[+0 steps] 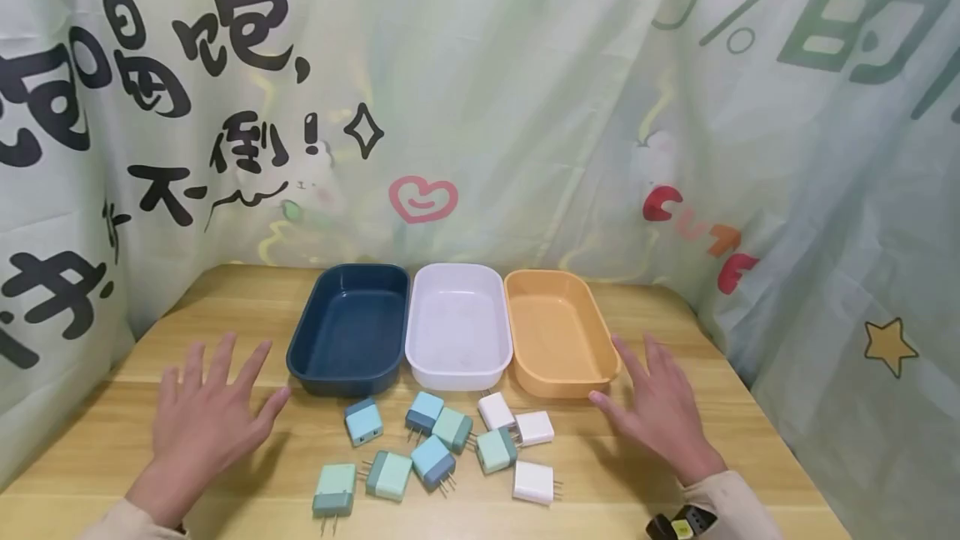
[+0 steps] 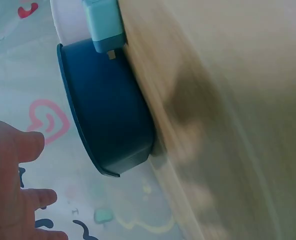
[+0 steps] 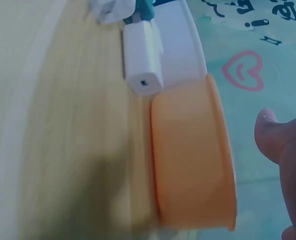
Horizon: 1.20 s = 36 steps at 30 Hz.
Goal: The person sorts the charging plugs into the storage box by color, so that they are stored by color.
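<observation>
Both hands hover with fingers spread, holding nothing. My left hand (image 1: 206,419) is left of the dark blue tray (image 1: 348,327); my right hand (image 1: 656,411) is beside the orange tray (image 1: 562,332), and whether it touches the rim I cannot tell. A white tray (image 1: 459,327) stands between those two. In front of the trays lie several plug chargers: blue ones such as the blue charger (image 1: 363,422), green ones such as the green charger (image 1: 334,486), and three white ones, among them the white charger (image 1: 533,483). Metal prongs show on many of them.
The wooden table (image 1: 247,298) carries everything. A printed cloth (image 1: 510,107) hangs behind it and along both sides. A dark strapped device (image 1: 681,523) sits on the right wrist.
</observation>
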Tool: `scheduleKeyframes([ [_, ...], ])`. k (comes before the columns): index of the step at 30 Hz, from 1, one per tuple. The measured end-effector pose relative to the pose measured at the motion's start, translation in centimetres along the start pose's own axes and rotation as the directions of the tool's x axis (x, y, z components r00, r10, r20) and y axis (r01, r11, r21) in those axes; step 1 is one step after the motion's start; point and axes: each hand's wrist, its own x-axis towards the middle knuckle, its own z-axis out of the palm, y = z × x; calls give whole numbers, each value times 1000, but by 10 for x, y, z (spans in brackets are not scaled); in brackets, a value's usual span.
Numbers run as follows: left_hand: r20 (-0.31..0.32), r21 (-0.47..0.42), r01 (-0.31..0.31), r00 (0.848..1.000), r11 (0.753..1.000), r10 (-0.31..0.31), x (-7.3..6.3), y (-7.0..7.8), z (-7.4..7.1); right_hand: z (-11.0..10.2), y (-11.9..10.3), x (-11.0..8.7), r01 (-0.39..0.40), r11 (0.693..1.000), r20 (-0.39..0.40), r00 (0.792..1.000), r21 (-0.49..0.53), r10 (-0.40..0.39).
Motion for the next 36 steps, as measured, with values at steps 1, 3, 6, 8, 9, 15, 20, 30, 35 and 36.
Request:
scheduleKeyframes([
  [1, 3, -6, -4, 1000, 1000, 4, 2, 0, 0, 0, -2, 2, 9, 1000, -5, 1000, 15, -9],
  [3, 15, -33, -14, 1000, 999, 14, 6, 0, -1, 0, -6, 5, 22, 999, -6, 1000, 46, -21],
  [6, 57, -133, -14, 998, 991, 22, 14, 1, -2, 0, -13, 10, 28, 994, 7, 1000, 105, -29],
  [8, 101, -205, -2, 995, 979, 23, 19, 0, -3, 0, -17, 12, 27, 988, 17, 999, 151, -30],
  [9, 118, -244, 8, 993, 970, 22, 21, 1, -4, 1, -18, 13, 30, 985, 18, 999, 172, -33],
  [15, 148, -379, 46, 989, 924, 12, 31, -1, -5, 5, -28, 24, 69, 957, 4, 997, 281, -73],
  [20, 189, -468, 81, 982, 880, 10, 39, -2, 1, 6, -35, 31, 86, 934, 8, 995, 346, -95],
  [30, 278, -546, 149, 960, 825, 10, 51, -11, 5, 12, -51, 42, 76, 841, 79, 987, 535, -140],
  [35, 294, -562, 152, 955, 813, 24, 53, -13, 10, 14, -58, 45, 84, 808, 123, 974, 583, -189],
  [36, 296, -567, 154, 955, 809, 25, 53, -13, 11, 15, -60, 46, 84, 801, 128, 972, 593, -196],
])
